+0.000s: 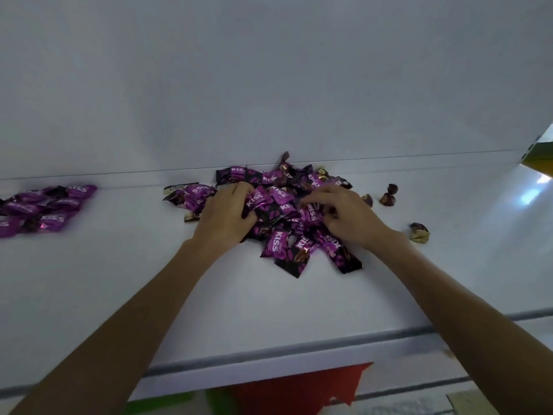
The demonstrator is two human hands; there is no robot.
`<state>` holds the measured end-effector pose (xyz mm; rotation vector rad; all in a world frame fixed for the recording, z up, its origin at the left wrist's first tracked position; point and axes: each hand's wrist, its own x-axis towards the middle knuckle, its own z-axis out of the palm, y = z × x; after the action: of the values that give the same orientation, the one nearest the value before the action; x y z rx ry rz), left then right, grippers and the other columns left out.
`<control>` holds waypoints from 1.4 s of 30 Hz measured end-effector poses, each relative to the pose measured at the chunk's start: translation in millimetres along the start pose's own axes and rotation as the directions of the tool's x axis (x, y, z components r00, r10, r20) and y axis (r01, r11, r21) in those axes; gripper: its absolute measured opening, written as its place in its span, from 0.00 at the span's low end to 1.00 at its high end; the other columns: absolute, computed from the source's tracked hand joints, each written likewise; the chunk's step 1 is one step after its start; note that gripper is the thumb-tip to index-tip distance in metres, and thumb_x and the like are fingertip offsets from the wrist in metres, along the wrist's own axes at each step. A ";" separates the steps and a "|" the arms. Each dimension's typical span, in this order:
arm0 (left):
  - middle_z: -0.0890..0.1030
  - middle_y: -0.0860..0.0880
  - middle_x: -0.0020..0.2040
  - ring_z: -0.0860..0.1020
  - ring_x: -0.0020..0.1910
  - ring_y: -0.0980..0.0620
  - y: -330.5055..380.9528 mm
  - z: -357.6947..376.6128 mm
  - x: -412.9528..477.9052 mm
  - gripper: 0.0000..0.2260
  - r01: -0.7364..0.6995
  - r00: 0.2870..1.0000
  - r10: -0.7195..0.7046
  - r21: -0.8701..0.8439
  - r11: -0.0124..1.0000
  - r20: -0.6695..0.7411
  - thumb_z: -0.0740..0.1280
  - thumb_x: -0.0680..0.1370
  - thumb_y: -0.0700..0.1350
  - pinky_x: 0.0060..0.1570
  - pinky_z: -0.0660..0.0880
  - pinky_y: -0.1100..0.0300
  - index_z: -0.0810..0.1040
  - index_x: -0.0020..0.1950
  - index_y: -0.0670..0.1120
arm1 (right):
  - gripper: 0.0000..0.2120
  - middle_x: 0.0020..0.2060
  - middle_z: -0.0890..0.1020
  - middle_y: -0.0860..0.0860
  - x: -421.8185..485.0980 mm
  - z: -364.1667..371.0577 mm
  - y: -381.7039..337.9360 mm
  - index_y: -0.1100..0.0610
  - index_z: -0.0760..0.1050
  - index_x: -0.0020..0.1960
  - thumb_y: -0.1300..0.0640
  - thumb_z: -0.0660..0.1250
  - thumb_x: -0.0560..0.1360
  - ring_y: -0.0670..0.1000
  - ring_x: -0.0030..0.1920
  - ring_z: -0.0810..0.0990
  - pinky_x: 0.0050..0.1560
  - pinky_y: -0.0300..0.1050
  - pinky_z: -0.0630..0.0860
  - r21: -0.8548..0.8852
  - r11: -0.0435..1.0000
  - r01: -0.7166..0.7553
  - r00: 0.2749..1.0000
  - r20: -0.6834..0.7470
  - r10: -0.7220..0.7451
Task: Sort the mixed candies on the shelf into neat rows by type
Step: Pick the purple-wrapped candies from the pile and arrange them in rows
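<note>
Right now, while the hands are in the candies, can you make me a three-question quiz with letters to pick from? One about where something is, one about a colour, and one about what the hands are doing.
1. Where on the shelf does the smaller purple group lie?
A) far left
B) far right
C) at the front edge

2. What colour are the KISS wrappers?
A) green
B) purple
C) orange

3. What are the left hand and right hand doing?
A) hanging off the shelf
B) holding a box
C) digging into the big pile

Answers:
1 A, it sits apart at the left edge of the view.
2 B, they are purple with darker ends.
3 C, the fingers of both hands curl among its candies.
</note>
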<state>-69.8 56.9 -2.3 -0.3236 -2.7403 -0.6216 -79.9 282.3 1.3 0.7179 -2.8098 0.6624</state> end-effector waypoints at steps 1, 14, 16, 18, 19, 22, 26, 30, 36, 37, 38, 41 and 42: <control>0.76 0.44 0.56 0.73 0.57 0.45 1.2 -0.4 -0.2 0.17 0.001 1.000 -0.001 0.002 1.000 -0.027 0.66 0.75 0.42 0.58 0.70 0.49 0.71 0.63 0.44 | 0.25 0.56 0.74 0.52 1.8 -0.7 0.4 0.51 0.74 0.62 0.71 0.60 0.70 0.46 0.48 0.71 0.44 0.34 0.67 0.010 1.000 0.002 1.000 0.004 -0.002; 0.74 0.45 0.57 0.71 0.54 0.54 2.1 -14.5 -10.0 0.21 -0.043 0.998 0.038 -0.120 0.992 -0.046 0.70 0.72 0.41 0.53 0.64 0.68 0.71 0.64 0.43 | 0.18 0.41 0.77 0.52 24.5 4.4 -19.5 0.57 0.73 0.49 0.43 0.68 0.71 0.52 0.42 0.74 0.40 0.44 0.70 -0.066 0.967 -0.247 0.966 -0.093 0.240; 0.74 0.45 0.57 0.71 0.54 0.54 -0.5 -17.6 -10.5 0.21 -0.033 0.998 0.026 -0.114 0.993 -0.062 0.69 0.72 0.41 0.52 0.63 0.70 0.71 0.64 0.42 | 0.20 0.41 0.78 0.51 28.3 6.0 -25.5 0.57 0.74 0.48 0.40 0.67 0.70 0.52 0.42 0.75 0.40 0.45 0.71 -0.108 0.953 -0.282 0.957 -0.107 0.271; 0.74 0.45 0.58 0.72 0.55 0.52 -2.9 -20.9 -11.1 0.20 -0.029 0.997 0.024 -0.079 0.996 -0.067 0.69 0.73 0.42 0.53 0.64 0.67 0.72 0.64 0.43 | 0.23 0.38 0.78 0.51 29.5 8.9 -32.0 0.57 0.74 0.45 0.36 0.67 0.68 0.52 0.41 0.76 0.39 0.45 0.71 -0.148 0.939 -0.312 0.947 -0.127 0.295; 0.74 0.46 0.58 0.73 0.55 0.51 -4.1 -22.3 -12.0 0.20 -0.034 0.997 0.030 -0.050 0.998 -0.076 0.69 0.73 0.42 0.53 0.66 0.64 0.72 0.64 0.43 | 0.23 0.38 0.78 0.51 29.5 10.2 -33.9 0.57 0.74 0.44 0.36 0.67 0.68 0.52 0.40 0.77 0.39 0.44 0.71 -0.156 0.935 -0.319 0.944 -0.135 0.300; 0.76 0.46 0.57 0.74 0.55 0.48 -8.4 -25.7 -17.5 0.19 -0.058 0.989 0.060 0.024 0.998 -0.136 0.68 0.73 0.44 0.55 0.69 0.57 0.73 0.63 0.45 | 0.16 0.43 0.80 0.54 29.1 11.3 -35.0 0.59 0.74 0.50 0.48 0.69 0.70 0.55 0.43 0.77 0.40 0.45 0.72 -0.121 0.953 -0.277 0.951 -0.172 0.255; 0.75 0.46 0.56 0.73 0.55 0.49 -21.4 -30.9 -31.5 0.19 -0.039 0.990 0.035 -0.030 0.999 -0.135 0.68 0.72 0.42 0.52 0.69 0.61 0.74 0.63 0.45 | 0.19 0.50 0.78 0.59 34.5 18.3 -45.7 0.63 0.72 0.58 0.59 0.70 0.69 0.59 0.52 0.74 0.51 0.47 0.70 -0.004 0.991 -0.135 0.951 -0.282 0.129; 0.76 0.45 0.55 0.75 0.53 0.47 -48.6 -48.2 -49.9 0.19 0.051 0.985 -0.054 -0.023 0.998 -0.163 0.70 0.71 0.44 0.53 0.71 0.56 0.76 0.62 0.46 | 0.14 0.48 0.78 0.60 52.0 32.5 -83.5 0.66 0.74 0.52 0.61 0.70 0.69 0.56 0.51 0.74 0.46 0.34 0.61 0.077 0.997 0.014 0.956 -0.294 0.010; 0.80 0.46 0.50 0.76 0.49 0.46 -121.1 -98.0 -92.6 0.19 0.193 0.958 -0.175 0.057 0.980 -0.228 0.69 0.69 0.46 0.52 0.71 0.53 0.77 0.58 0.43 | 0.17 0.51 0.80 0.56 90.7 69.4 -158.6 0.58 0.76 0.56 0.55 0.69 0.69 0.58 0.53 0.76 0.54 0.51 0.72 0.009 0.989 0.149 0.963 -0.229 -0.143; 0.80 0.46 0.50 0.76 0.49 0.46 -135.6 -107.3 -100.8 0.18 0.213 0.954 -0.194 0.062 0.975 -0.228 0.71 0.69 0.44 0.52 0.70 0.55 0.77 0.58 0.43 | 0.16 0.49 0.81 0.55 98.0 78.6 -174.4 0.57 0.76 0.56 0.55 0.69 0.69 0.58 0.51 0.76 0.52 0.52 0.72 0.010 0.986 0.166 0.966 -0.203 -0.160; 0.80 0.46 0.50 0.76 0.49 0.46 -150.3 -116.7 -109.2 0.17 0.220 0.954 -0.198 0.077 0.972 -0.227 0.72 0.69 0.44 0.51 0.69 0.57 0.77 0.57 0.43 | 0.16 0.48 0.81 0.55 105.0 88.0 -191.5 0.57 0.76 0.55 0.54 0.68 0.69 0.57 0.50 0.76 0.51 0.52 0.73 0.014 0.983 0.182 0.969 -0.174 -0.176; 0.80 0.45 0.51 0.77 0.51 0.47 -194.6 -148.5 -132.9 0.18 0.209 0.962 -0.182 0.122 0.970 -0.203 0.73 0.69 0.44 0.51 0.69 0.61 0.78 0.57 0.43 | 0.16 0.48 0.79 0.56 123.6 115.7 -243.6 0.56 0.77 0.56 0.55 0.69 0.69 0.57 0.50 0.76 0.52 0.53 0.73 0.058 0.975 0.214 0.973 -0.106 -0.207; 0.80 0.44 0.52 0.77 0.51 0.47 -208.5 -160.6 -140.5 0.18 0.209 0.964 -0.183 0.125 0.970 -0.191 0.72 0.69 0.44 0.50 0.70 0.61 0.78 0.57 0.43 | 0.15 0.48 0.79 0.56 128.6 124.8 -260.3 0.56 0.77 0.55 0.55 0.69 0.69 0.57 0.51 0.76 0.52 0.53 0.73 0.085 0.973 0.217 0.973 -0.094 -0.209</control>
<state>41.1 -220.0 7.2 0.0380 -2.6431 -0.4714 -70.7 -32.9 22.7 0.9682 -2.5907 0.7702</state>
